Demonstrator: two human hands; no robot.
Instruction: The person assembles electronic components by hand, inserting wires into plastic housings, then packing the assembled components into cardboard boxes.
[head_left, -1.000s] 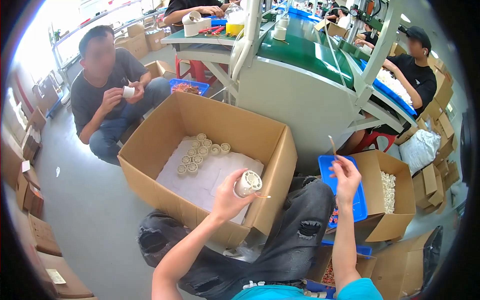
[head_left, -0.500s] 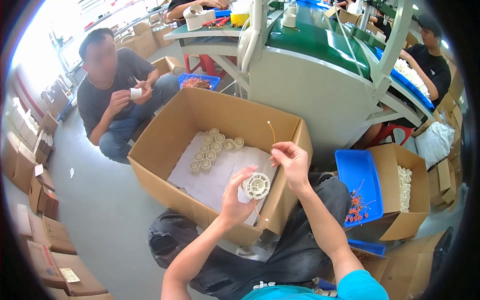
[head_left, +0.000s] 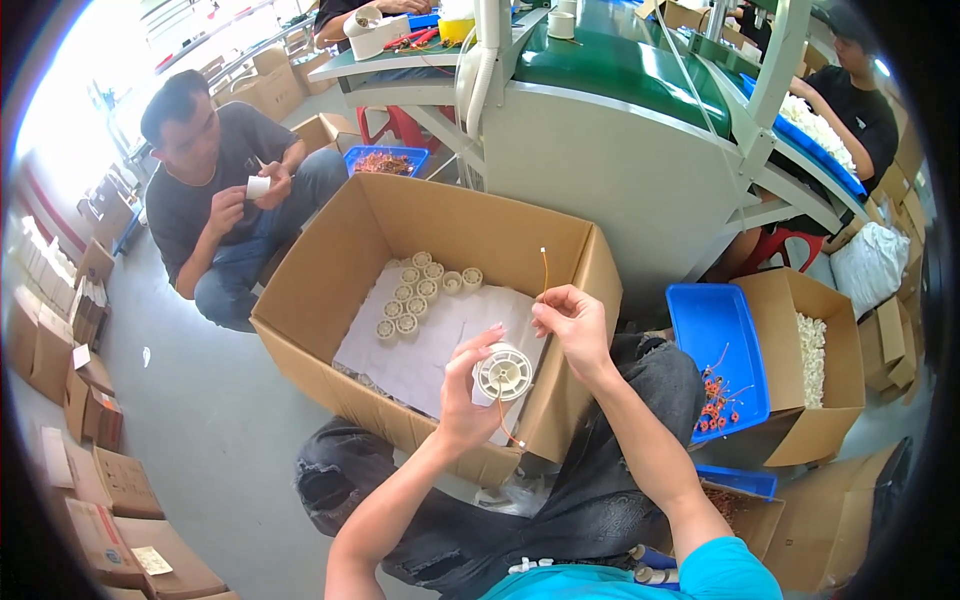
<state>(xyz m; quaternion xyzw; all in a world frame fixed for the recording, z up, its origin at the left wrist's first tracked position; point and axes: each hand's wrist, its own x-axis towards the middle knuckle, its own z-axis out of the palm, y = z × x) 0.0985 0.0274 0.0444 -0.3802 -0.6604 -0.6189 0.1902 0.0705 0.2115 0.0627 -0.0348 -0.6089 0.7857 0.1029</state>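
Over the near right corner of a big cardboard box (head_left: pixel 330 385), my left hand (head_left: pixel 468 400) grips a round white plastic housing (head_left: pixel 505 372) with a spoked face turned up. A thin brown cable (head_left: pixel 507 425) with a small white connector hangs from the housing. Just to the right and farther off, my right hand (head_left: pixel 572 325) pinches another thin brown cable (head_left: pixel 546 268), whose white connector tip points up. Whether the two cables are one piece I cannot make out. Inside the box, several similar white housings (head_left: pixel 404 292) stand in rows on a pale sheet (head_left: pixel 400 370).
A blue tray (head_left: pixel 715 320) with small red-orange wired parts lies to the right, beside a carton (head_left: pixel 835 430) of white pieces. A co-worker (head_left: pixel 190 150) squats at the left holding a white part. Beyond the box stands a green-topped workbench (head_left: pixel 620 85).
The view has shifted slightly. Both hands keep their grips; the housing's face is tilted a little differently, and the cable in my right hand stands straighter.
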